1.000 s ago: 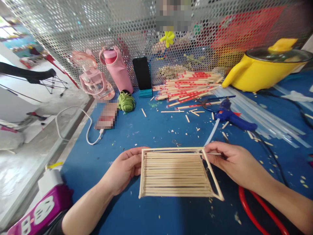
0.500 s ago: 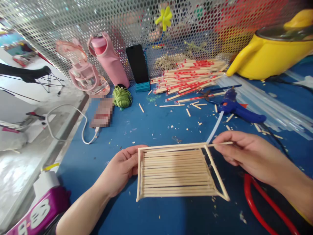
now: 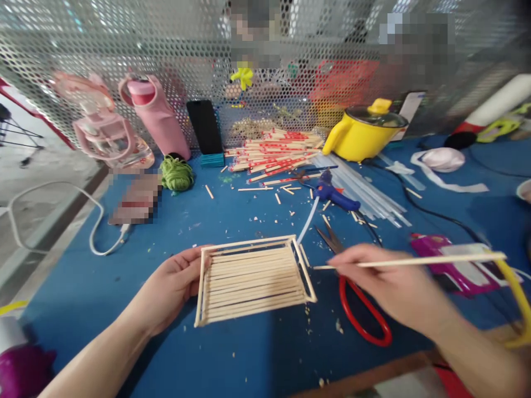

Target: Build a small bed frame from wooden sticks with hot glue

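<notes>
My left hand point(image 3: 176, 282) grips the left edge of a small rectangular panel point(image 3: 253, 282) made of pale wooden sticks laid in rows, with a raised stick border round it. The panel is tilted above the blue table. In my right hand point(image 3: 379, 276), fingers pinch a long thin wooden chopstick point(image 3: 440, 260). Its short end points left toward the panel's right side, apart from it; the long end reaches far right. Red-handled scissors point(image 3: 331, 241) lie beneath and beside my right hand, partly covered. Just behind the panel's corner is a blue glue gun point(image 3: 338, 196) with a whitish glue stick in it.
Wrapped chopsticks point(image 3: 277, 152) are heaped before the perforated metal screen point(image 3: 166, 55). Clear glue sticks point(image 3: 369, 193), a yellow pot point(image 3: 365, 132), green yarn point(image 3: 177, 174), a pink bottle point(image 3: 160, 121) and a black phone point(image 3: 205, 127) stand around. A purple-and-white device point(image 3: 456, 265) sits right.
The view has swung right. My right hand has moved away from the panel's top right corner, and the chopstick now shows at much greater length. My left hand keeps its hold.
</notes>
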`<move>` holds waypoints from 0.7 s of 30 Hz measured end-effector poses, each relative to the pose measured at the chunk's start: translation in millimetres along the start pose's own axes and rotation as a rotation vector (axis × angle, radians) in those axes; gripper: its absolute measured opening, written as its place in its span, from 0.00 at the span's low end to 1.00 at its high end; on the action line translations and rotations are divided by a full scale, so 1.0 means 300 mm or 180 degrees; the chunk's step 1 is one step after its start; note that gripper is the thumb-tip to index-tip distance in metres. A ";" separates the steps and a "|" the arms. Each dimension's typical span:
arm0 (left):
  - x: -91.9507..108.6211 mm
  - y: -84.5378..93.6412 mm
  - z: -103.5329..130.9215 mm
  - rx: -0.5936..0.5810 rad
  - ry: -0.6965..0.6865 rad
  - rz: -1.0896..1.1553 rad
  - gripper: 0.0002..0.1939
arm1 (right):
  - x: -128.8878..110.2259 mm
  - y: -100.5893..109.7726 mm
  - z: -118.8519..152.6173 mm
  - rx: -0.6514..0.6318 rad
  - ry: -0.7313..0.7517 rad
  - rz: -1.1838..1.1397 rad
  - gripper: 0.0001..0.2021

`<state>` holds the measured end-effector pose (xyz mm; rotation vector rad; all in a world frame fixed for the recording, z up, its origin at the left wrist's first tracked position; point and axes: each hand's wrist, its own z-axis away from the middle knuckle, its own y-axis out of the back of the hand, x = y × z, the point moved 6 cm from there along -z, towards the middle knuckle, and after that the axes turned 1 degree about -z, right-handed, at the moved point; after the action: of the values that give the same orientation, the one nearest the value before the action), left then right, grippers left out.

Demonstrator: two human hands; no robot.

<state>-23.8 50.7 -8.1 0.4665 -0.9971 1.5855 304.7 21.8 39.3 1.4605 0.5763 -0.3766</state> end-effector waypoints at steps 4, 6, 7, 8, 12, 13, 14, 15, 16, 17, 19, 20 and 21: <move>0.010 0.014 -0.005 0.0085 -0.0101 0.0016 0.17 | -0.113 -0.056 -0.137 -0.0266 0.0241 -0.0553 0.16; 0.017 0.022 -0.007 0.0100 -0.0180 0.0022 0.18 | -0.094 -0.011 -0.122 0.0108 0.0114 -0.0660 0.18; 0.019 0.026 -0.006 0.0107 -0.0211 0.0007 0.18 | -0.076 0.012 -0.103 0.0248 0.0021 -0.0650 0.18; 0.021 0.028 -0.006 0.0116 -0.0228 -0.0010 0.19 | -0.058 0.029 -0.082 0.0314 -0.0080 -0.0606 0.18; 0.014 0.028 -0.003 0.0131 -0.0191 -0.0038 0.20 | -0.008 0.054 -0.010 0.0158 -0.0344 -0.0435 0.14; 0.013 0.026 -0.003 0.0122 -0.0195 -0.0034 0.21 | -0.001 0.057 0.001 0.0111 -0.0360 -0.0319 0.14; 0.011 0.024 -0.002 0.0106 -0.0207 -0.0031 0.21 | 0.005 0.061 0.007 0.0065 -0.0364 -0.0169 0.15; 0.011 0.023 -0.002 0.0092 -0.0225 -0.0033 0.21 | 0.012 0.064 0.010 0.0003 -0.0372 0.0001 0.16; 0.010 0.023 -0.002 0.0085 -0.0243 -0.0037 0.21 | 0.021 0.068 0.009 -0.0071 -0.0388 0.0160 0.17; 0.009 0.023 -0.002 0.0077 -0.0250 -0.0041 0.21 | 0.030 0.070 0.004 -0.0156 -0.0398 0.0280 0.18; 0.007 0.024 -0.004 0.0038 -0.0252 -0.0034 0.21 | 0.047 0.074 -0.011 -0.0297 -0.0372 0.0381 0.19; 0.006 0.025 -0.005 0.0018 -0.0249 -0.0029 0.20 | 0.055 0.078 -0.021 -0.0340 -0.0336 0.0402 0.19; 0.006 0.026 -0.007 0.0005 -0.0250 -0.0023 0.20 | 0.061 0.083 -0.031 -0.0360 -0.0287 0.0419 0.18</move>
<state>-31.0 53.5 -10.7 0.5365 -1.0523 1.5718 332.4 35.2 48.9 1.3576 0.4201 -0.3000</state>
